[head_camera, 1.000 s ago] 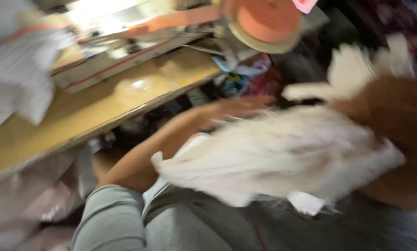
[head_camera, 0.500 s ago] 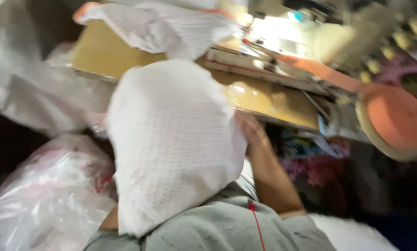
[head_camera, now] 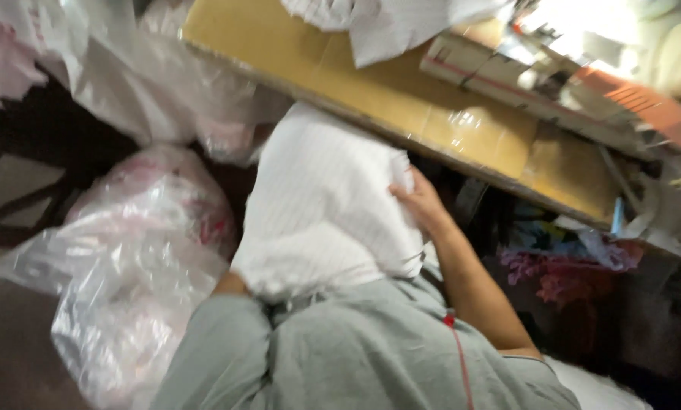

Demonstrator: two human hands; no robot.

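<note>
A white fabric piece with a fine dotted weave hangs over my lap, in front of the yellow table edge. My right hand grips its right edge, fingers curled into the cloth. The fabric covers my left hand; only a bit of that arm shows at the lower left corner of the cloth. My grey clothing fills the bottom of the view.
Clear plastic bags stuffed with pale material are piled at the left. A yellow tabletop runs across the top, with more white cloth and flat boxes on it. Coloured cloth scraps lie in the dark space under the table.
The view has swung left and down, from the table and orange object to the bags. The white fabric has come from my right side to the front of my lap.
</note>
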